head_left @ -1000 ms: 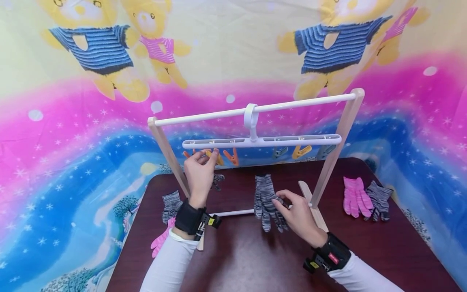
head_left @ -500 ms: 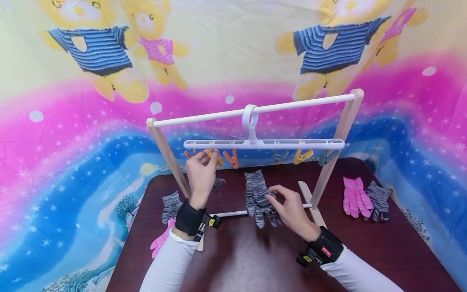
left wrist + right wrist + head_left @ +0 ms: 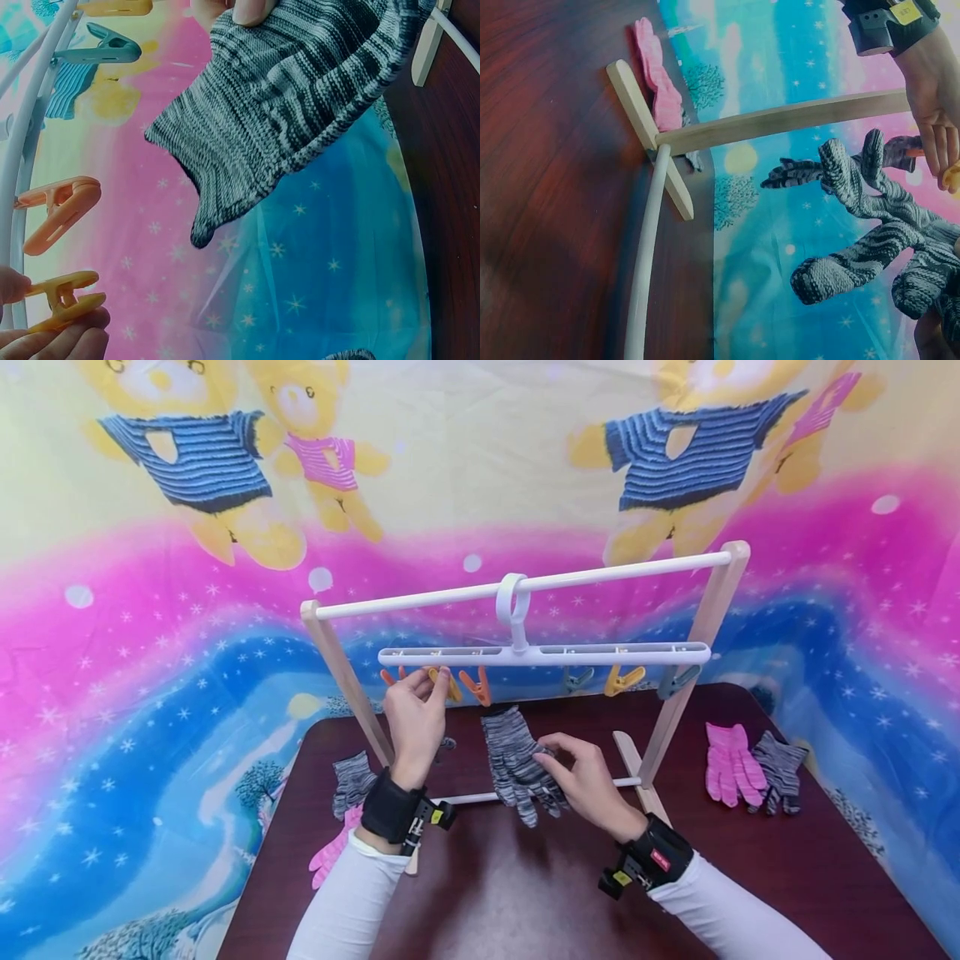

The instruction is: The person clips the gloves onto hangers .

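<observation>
Right fingers (image 3: 577, 748) pinch a glove (image 3: 513, 756) — streaky grey knit, dark-hemmed — and left fingers (image 3: 66, 341) a yellow clip (image 3: 75, 282).

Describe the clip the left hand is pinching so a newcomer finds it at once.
On the dark table stands a frame with wooden posts, a white hanger hanging from its top rail. Coloured clips line the hanger's underside; look at the half by the left hand. The pinched clip there sits between two orange clips, and its yellow colour sets it apart from both.
</observation>
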`<state>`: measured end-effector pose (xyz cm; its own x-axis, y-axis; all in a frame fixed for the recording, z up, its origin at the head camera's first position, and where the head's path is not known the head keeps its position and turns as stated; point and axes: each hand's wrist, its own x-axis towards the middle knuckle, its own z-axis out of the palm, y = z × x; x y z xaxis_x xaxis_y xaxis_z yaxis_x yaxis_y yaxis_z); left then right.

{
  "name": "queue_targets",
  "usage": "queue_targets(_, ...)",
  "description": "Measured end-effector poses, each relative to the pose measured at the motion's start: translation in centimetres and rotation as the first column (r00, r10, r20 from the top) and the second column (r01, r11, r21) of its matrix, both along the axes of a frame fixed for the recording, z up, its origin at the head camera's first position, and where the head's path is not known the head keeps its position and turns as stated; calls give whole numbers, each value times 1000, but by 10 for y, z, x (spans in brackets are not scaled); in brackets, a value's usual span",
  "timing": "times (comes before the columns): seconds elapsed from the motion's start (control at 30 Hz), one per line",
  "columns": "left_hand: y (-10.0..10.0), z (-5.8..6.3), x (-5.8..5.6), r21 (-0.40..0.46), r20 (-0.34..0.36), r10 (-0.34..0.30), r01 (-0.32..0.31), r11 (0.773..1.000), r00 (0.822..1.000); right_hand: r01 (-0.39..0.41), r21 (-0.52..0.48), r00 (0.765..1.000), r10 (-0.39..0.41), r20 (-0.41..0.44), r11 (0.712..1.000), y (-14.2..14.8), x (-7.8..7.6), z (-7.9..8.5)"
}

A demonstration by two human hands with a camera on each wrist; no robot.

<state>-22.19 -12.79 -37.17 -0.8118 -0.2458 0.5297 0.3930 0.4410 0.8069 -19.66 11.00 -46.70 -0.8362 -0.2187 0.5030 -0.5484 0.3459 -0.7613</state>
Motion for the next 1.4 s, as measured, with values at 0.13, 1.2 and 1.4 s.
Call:
queue_targets(0.13, 0, 0, 1, -5, -4, -8, 8, 1000, 1000, -41, -23, 998, 42, 49, 999, -3, -4, -1)
queue_targets(1.2, 1, 2, 10, -60, -32, -17, 15, 998, 999, -145, -133, 982, 159, 101, 981, -27, -7, 6)
queue_targets(1.4, 0, 3, 9, -59, -42, -12, 10, 998, 999, -228, -210, 958, 257, 125, 951, -25, -12, 4)
